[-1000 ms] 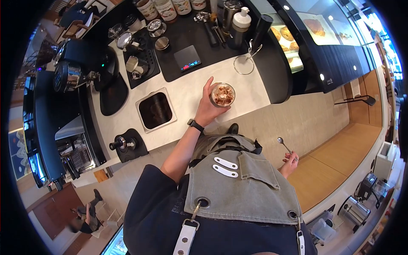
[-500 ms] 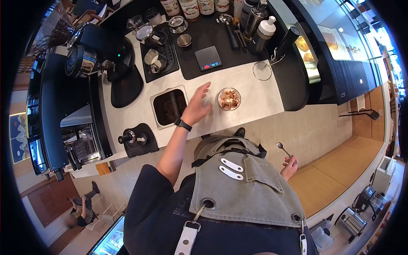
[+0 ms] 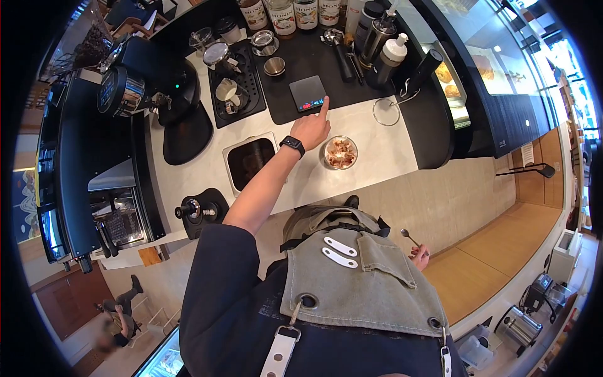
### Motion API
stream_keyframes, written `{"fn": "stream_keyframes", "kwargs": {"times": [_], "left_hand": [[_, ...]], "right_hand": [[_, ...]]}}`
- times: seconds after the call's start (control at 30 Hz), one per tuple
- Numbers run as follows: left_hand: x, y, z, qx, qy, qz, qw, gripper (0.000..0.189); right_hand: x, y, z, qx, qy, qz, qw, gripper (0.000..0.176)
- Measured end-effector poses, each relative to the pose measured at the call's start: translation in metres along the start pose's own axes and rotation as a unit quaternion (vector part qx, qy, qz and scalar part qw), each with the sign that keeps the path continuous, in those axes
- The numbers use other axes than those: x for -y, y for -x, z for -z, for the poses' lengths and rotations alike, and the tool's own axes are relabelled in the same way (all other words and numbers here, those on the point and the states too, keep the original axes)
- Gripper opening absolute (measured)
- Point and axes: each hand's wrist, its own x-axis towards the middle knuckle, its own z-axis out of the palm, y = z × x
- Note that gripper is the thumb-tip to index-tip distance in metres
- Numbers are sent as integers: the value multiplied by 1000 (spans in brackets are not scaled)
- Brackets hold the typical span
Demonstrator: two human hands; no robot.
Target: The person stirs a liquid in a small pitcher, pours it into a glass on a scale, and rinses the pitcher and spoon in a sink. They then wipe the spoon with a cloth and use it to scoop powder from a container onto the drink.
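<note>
My left hand [image 3: 311, 129], with a dark watch on the wrist, reaches over the counter. Its index finger points out to the front right corner of a black digital scale [image 3: 306, 89] with lit digits, and nothing is held. Just right of this hand stands a glass [image 3: 340, 152] topped with white and brown pieces. Low at my right side, my right hand [image 3: 420, 256] is closed round the handle of a metal spoon [image 3: 406, 234], its bowl pointing up and away from me.
A small sink [image 3: 274, 141] opens in the white counter [image 3: 383, 151], left of the glass. Behind the scale are a metal cup [image 3: 274, 66], syrup bottles [image 3: 306, 16] and a white-topped pump bottle [image 3: 394, 50]. A tamper [image 3: 190, 208] stands front left. Another person [image 3: 119, 317] sits far left.
My left hand has moved forward and right from beside the glass to the scale, its index finger now extended. My right hand with the spoon has shifted slightly left.
</note>
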Motion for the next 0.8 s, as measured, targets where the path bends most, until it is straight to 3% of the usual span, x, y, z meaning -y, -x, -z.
{"fn": "stream_keyframes", "kwargs": {"times": [0.17,0.23,0.3,0.43,0.53,0.6,0.8], "left_hand": [[-2,-1,2,4,-3,-3,1000,77],[-3,0,1,8,-5,3,1000,77],[-3,-1,0,11,-10,5,1000,77],[0,-2,-2,4,-4,0,1000,77],[1,-1,-6,-4,-1,2,1000,77],[-2,0,-3,-4,7,8,1000,77],[-3,1,-3,-20,1,11,1000,76]], "right_hand": [[-17,-10,-2,-21,-72,6,997,38],[34,-1,-6,-1,-95,4,995,35],[84,6,-13,41,-207,1,977,33],[162,10,-30,145,-404,-34,903,26],[189,0,-45,297,-518,-106,795,20],[225,18,-65,344,-528,-128,766,18],[244,38,-133,399,-556,-201,701,21]]}}
